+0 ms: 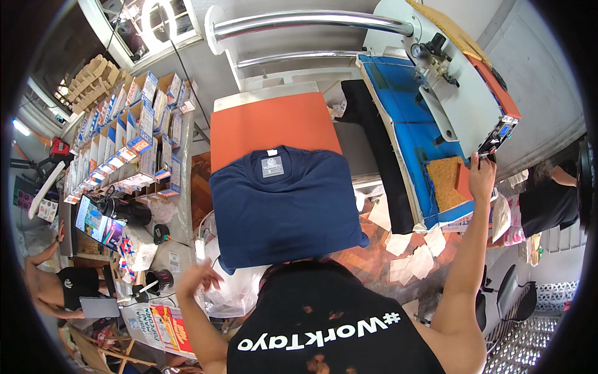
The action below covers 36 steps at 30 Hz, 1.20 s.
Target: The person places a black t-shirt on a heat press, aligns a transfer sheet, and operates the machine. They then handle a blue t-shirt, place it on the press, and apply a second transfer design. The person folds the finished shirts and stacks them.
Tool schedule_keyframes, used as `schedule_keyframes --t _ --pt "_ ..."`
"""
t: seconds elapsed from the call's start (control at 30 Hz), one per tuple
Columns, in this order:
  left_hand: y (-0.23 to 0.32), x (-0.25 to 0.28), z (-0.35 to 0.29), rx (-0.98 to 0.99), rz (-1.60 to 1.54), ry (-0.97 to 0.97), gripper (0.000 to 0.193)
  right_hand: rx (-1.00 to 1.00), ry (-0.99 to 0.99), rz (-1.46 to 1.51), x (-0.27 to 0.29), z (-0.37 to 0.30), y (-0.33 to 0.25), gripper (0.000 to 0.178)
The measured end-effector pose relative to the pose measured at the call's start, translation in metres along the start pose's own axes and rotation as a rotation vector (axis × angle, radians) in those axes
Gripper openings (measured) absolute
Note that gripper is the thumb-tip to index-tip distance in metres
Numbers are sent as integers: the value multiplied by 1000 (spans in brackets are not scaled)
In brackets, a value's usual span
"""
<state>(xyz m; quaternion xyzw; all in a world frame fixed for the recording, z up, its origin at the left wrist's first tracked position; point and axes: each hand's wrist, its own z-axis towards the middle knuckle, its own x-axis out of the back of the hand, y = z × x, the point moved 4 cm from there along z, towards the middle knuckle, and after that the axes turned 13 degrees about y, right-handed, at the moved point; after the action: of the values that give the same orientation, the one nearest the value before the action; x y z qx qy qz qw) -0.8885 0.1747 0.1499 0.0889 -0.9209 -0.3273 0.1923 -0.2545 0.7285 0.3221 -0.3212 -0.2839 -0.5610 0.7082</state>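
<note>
A dark navy T-shirt (288,202) lies flat, collar away from me, on the orange pad (268,121) of a heat press. My right hand (481,176) is stretched out to the right and touches the small control box (498,138) on the raised press head (458,93); whether it grips anything I cannot tell. My left hand (198,278) hovers low at the shirt's left edge, fingers spread, holding nothing. A black garment (377,149) hangs beside the blue press plate (408,128).
Shelves of small boxes (134,140) stand to the left above a cluttered table with a lit tablet (98,225). Paper scraps (411,252) litter the wooden floor at right. One person sits at far left (59,283), another at far right (548,196). A chrome bar (311,23) runs across the top.
</note>
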Motion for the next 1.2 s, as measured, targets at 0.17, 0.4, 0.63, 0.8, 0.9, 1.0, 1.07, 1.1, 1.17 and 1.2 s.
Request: schedule_keyframes --t 0.17,0.4,0.63,0.8,0.9,1.0,1.07,1.1,1.17,1.2 --pt "-176 -121 -7 505 38 -132 57 21 -65 -71 9 1 -21 54" --pt "-338 -217 29 209 104 19 50 57 22 20 40 -36 -93 56" --pt "-259 -144 90 -3 412 216 48 228 64 208 78 -88 -203 43" --pt "-34 17 3 -694 -398 408 34 121 120 597 96 -126 -252 37" --pt "53 100 -95 -995 -450 820 50 211 451 494 112 -138 -275 77" --pt "80 164 -133 -999 -609 1169 77 225 419 579 113 -142 -300 118" --pt "62 192 -112 -672 -1165 973 73 265 387 636 112 -146 -320 123" --pt "52 195 -100 -663 -1105 903 72 261 372 682 112 -150 -330 124" --pt "24 191 -81 -590 -981 926 71 272 366 729 115 -156 -350 126" --pt "13 180 -71 -610 -878 952 61 281 340 671 116 -161 -360 128"
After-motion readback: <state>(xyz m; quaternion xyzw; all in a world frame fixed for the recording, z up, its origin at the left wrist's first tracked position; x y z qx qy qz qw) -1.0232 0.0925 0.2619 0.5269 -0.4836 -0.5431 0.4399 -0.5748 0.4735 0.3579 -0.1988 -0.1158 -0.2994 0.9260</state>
